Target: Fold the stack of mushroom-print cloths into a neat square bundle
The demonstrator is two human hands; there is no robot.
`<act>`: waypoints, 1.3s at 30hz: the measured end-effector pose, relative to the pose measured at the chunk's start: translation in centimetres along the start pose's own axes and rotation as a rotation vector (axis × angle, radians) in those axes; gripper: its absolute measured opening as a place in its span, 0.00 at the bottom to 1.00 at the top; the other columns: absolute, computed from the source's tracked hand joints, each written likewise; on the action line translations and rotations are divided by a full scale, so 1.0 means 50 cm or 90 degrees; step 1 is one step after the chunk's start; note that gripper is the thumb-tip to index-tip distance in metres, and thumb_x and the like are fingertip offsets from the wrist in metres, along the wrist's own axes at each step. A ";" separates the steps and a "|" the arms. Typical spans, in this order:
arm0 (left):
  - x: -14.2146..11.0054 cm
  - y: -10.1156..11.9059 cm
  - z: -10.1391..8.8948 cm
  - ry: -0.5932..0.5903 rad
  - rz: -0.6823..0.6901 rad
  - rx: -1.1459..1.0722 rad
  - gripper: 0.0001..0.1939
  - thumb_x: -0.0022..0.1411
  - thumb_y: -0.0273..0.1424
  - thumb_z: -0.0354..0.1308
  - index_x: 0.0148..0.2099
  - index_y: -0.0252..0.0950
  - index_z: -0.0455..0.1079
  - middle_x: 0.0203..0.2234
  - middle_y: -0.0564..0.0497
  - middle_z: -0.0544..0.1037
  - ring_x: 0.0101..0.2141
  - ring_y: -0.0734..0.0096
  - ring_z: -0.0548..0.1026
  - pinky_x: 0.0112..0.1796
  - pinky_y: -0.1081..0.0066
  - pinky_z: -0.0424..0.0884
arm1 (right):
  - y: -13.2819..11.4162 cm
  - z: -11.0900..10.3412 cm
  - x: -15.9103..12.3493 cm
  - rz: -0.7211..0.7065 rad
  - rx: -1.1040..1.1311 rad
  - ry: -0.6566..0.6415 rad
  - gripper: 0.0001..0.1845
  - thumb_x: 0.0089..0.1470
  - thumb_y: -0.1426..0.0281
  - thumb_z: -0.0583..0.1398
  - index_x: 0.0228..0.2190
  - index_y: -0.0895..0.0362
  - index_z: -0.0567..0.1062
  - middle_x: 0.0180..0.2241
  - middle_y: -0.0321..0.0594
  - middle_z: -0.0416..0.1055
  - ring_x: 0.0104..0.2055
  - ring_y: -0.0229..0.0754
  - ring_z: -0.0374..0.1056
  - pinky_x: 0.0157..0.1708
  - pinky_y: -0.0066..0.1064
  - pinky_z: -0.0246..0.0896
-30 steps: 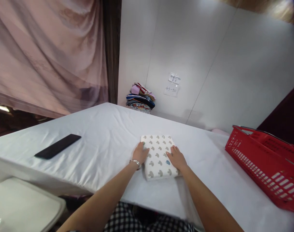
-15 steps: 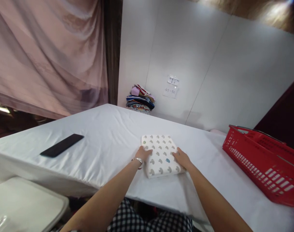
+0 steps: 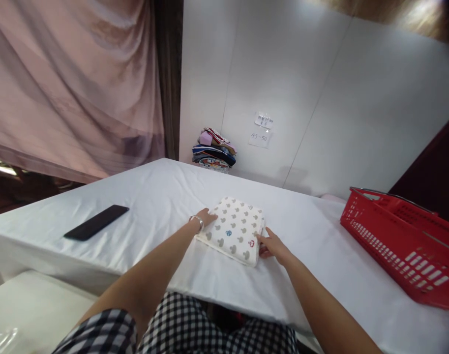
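A folded white cloth [image 3: 236, 227] printed with grey mushrooms, plus a few blue and red ones, lies at a slant on the table. My left hand [image 3: 206, 217], with a silver bracelet at the wrist, holds its left edge, thumb on top. At the right edge, my right hand [image 3: 271, 245] grips the layers with its fingers curled in at the side. The fingertips of both hands are partly hidden by the cloth.
The table [image 3: 154, 196] wears a white cover. On it are a black flat device [image 3: 97, 222] at left and a red basket [image 3: 397, 246] at right. Folded clothes [image 3: 214, 150] are stacked by the wall beyond. A white stool-like surface [image 3: 32, 309] stands lower left.
The folded cloth has turned clockwise and shifted a little left. My left hand has moved left and up with its edge; my right hand has moved slightly left.
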State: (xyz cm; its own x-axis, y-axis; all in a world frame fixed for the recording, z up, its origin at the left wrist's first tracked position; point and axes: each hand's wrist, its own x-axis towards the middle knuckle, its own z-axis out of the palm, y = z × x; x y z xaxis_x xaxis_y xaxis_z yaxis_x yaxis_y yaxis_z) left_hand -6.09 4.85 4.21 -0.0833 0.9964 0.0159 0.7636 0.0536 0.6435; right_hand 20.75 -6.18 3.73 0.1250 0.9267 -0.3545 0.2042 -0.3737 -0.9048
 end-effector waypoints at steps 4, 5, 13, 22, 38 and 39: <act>-0.068 0.034 0.027 0.000 0.065 0.053 0.26 0.56 0.38 0.57 0.56 0.35 0.61 0.55 0.42 0.64 0.55 0.56 0.61 0.53 0.60 0.57 | -0.005 0.001 0.008 0.015 0.053 -0.020 0.43 0.49 0.65 0.61 0.60 0.53 0.46 0.31 0.41 0.74 0.23 0.39 0.69 0.26 0.34 0.68; -0.092 0.049 0.037 0.017 0.139 0.083 0.25 0.58 0.39 0.54 0.56 0.37 0.61 0.56 0.44 0.63 0.56 0.58 0.59 0.54 0.61 0.54 | -0.004 0.001 0.010 0.010 0.061 -0.029 0.40 0.49 0.65 0.61 0.59 0.53 0.48 0.30 0.40 0.74 0.23 0.39 0.69 0.26 0.34 0.68; -0.239 0.113 0.133 -0.120 0.516 0.161 0.39 0.49 0.53 0.55 0.60 0.41 0.56 0.58 0.45 0.61 0.57 0.55 0.56 0.57 0.51 0.45 | 0.032 -0.002 0.015 0.011 0.242 -0.040 0.34 0.50 0.69 0.58 0.56 0.55 0.51 0.29 0.38 0.73 0.26 0.39 0.71 0.31 0.36 0.69; -0.248 0.092 0.167 -0.137 0.521 0.225 0.46 0.47 0.53 0.57 0.63 0.40 0.48 0.61 0.41 0.54 0.60 0.49 0.50 0.57 0.47 0.39 | 0.036 -0.003 0.008 0.006 0.339 -0.050 0.25 0.50 0.68 0.59 0.50 0.55 0.59 0.28 0.37 0.72 0.27 0.37 0.70 0.33 0.33 0.68; -0.256 0.092 0.162 -0.129 0.529 0.229 0.31 0.55 0.38 0.56 0.60 0.42 0.56 0.58 0.45 0.60 0.59 0.54 0.53 0.57 0.48 0.41 | 0.021 -0.002 0.057 0.011 0.311 0.037 0.39 0.49 0.69 0.58 0.58 0.58 0.45 0.29 0.40 0.72 0.27 0.41 0.71 0.28 0.34 0.68; -0.256 0.091 0.162 -0.127 0.533 0.227 0.30 0.55 0.38 0.56 0.60 0.42 0.56 0.58 0.45 0.60 0.59 0.55 0.53 0.57 0.48 0.41 | 0.019 -0.004 0.065 0.008 0.316 0.040 0.39 0.50 0.68 0.57 0.58 0.58 0.45 0.28 0.40 0.72 0.28 0.41 0.71 0.28 0.34 0.68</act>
State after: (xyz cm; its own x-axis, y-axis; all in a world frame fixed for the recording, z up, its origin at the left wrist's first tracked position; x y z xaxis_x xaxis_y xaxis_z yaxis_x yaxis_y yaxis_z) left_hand 3.63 -7.13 0.72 0.6697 0.7108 0.2152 0.6794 -0.7034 0.2091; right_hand 21.54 -3.52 1.74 0.1857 0.9125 -0.3645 -0.2822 -0.3058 -0.9093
